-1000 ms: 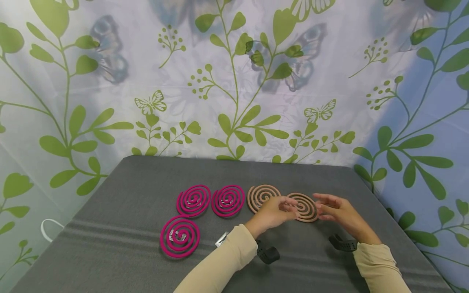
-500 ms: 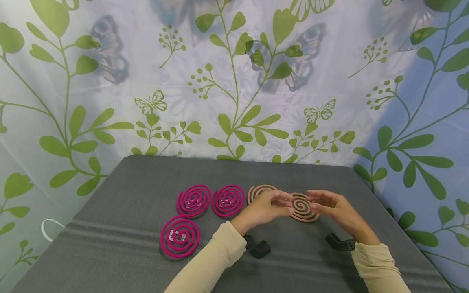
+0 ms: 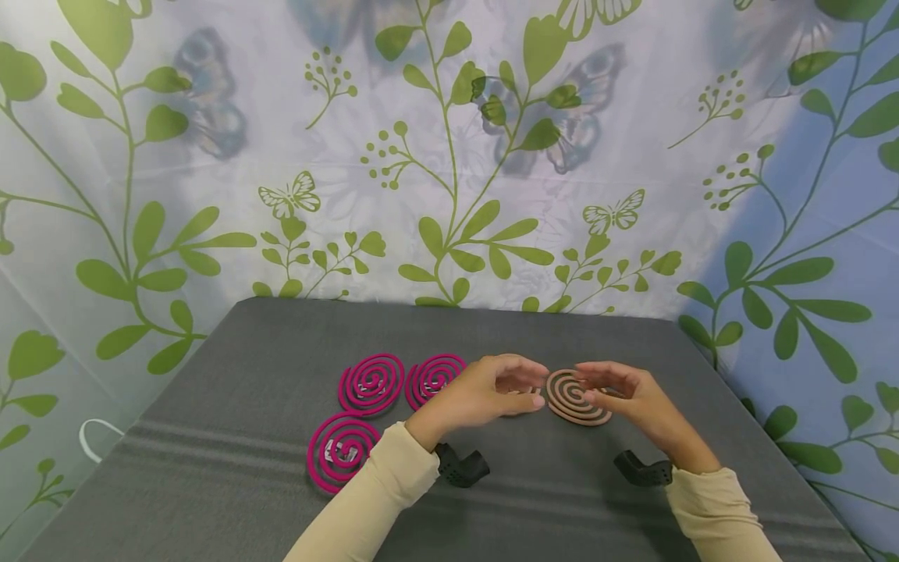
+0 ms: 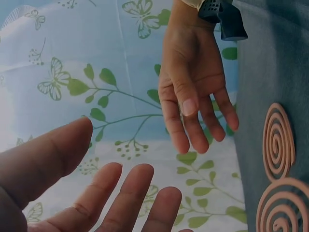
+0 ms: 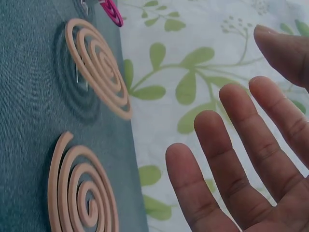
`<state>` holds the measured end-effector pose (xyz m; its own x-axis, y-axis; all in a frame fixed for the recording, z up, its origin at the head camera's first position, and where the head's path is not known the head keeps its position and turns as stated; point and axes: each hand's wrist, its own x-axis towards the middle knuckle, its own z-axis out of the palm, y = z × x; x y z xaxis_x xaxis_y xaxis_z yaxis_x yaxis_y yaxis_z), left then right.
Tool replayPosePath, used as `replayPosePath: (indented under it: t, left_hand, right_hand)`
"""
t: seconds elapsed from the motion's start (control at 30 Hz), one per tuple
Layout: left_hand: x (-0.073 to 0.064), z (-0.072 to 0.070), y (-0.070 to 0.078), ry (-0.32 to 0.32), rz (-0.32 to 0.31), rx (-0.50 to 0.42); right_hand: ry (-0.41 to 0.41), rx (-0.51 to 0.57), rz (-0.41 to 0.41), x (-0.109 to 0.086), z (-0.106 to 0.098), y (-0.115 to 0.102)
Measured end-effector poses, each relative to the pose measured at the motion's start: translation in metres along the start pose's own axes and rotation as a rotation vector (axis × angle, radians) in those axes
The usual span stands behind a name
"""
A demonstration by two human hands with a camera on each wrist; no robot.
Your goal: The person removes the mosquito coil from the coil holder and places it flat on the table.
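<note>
Both hands hang in the air over the grey table and hold nothing. My left hand (image 3: 485,390) is near the middle, fingers gently bent, thumb apart from them. It covers most of one tan mosquito coil (image 3: 517,412). To the right, the right hand (image 3: 628,394) faces it with loosely bent fingers and overlaps the edge of a second tan mosquito coil (image 3: 577,396). The right wrist view shows one tan coil (image 5: 107,65) raised on a small metal stand and the other (image 5: 91,208) lower down. Palms face each other in the left wrist view.
Three pink mosquito coils lie to the left: one at the back (image 3: 372,382), one beside it (image 3: 430,377) partly behind the left hand, one nearer (image 3: 342,451). Small silver stands show beneath them. Black wrist mounts (image 3: 463,466) hang under the sleeves. A patterned cloth (image 3: 449,156) hangs behind the table (image 3: 281,351).
The left hand has moved left, off the right tan coil and over the other one. The right hand has shifted slightly left. A small silver stand is now hidden behind the left arm.
</note>
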<state>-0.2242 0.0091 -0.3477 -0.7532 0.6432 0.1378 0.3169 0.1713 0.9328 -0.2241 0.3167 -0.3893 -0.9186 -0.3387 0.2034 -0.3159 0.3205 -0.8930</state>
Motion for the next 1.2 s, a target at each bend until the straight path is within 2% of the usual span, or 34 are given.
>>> replayPosePath:
  t: [0.13, 0.33, 0.53, 0.67, 0.87, 1.1, 1.2]
  left_hand:
    - [-0.009, -0.009, 0.005, -0.010, 0.008, 0.004]
    - [-0.020, -0.022, 0.006, -0.014, 0.090, 0.035]
    - [-0.035, -0.033, 0.004, 0.017, 0.149, 0.090]
    - [-0.045, -0.041, -0.002, 0.035, 0.187, 0.108]
    - [-0.064, -0.053, -0.011, 0.075, 0.199, 0.119]
    - [-0.085, -0.067, -0.024, 0.132, 0.186, 0.122]
    - [-0.093, -0.073, -0.028, 0.139, 0.180, 0.124]
  right_hand:
    - [-0.012, -0.017, -0.032, 0.001, 0.007, -0.008]
    - [-0.035, -0.014, -0.077, 0.001, 0.017, -0.017]
    - [-0.061, 0.024, -0.111, 0.003, 0.028, -0.020]
    - [-0.056, 0.048, -0.121, 0.005, 0.035, -0.019]
    - [-0.053, 0.057, -0.142, 0.008, 0.047, -0.014]
    - [-0.076, 0.103, -0.242, 0.014, 0.061, -0.011]
    - [-0.088, 0.100, -0.257, 0.017, 0.067, -0.009]
